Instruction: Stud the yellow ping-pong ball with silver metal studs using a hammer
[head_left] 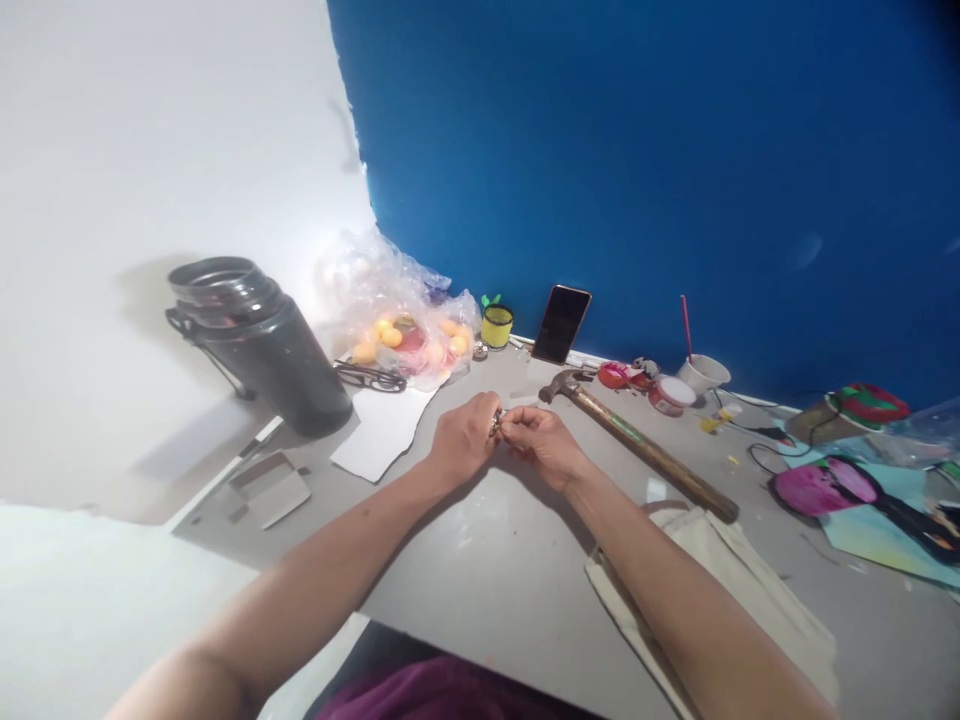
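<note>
Both hands meet over the middle of the grey table [480, 560]. My left hand [465, 437] is closed around a small shiny metal piece [494, 423], which shows at the thumb side; its kind is too small to tell. Against it, my right hand [546, 445] is pinched with thumb and forefinger, and what lies between those fingertips is hidden. A claw hammer [637, 440] with a worn wooden handle lies just right of my right hand. Left of my left hand is a sheet of white paper [386, 430].
A black open-topped flask [262, 350] stands at left, near eyeglasses [371, 377] and a plastic bag [412, 330] of orange balls. A phone [561, 323] leans on the blue wall. A paper cup [705, 375], a pink container [825, 487] and beige cloth [735, 570] occupy the right.
</note>
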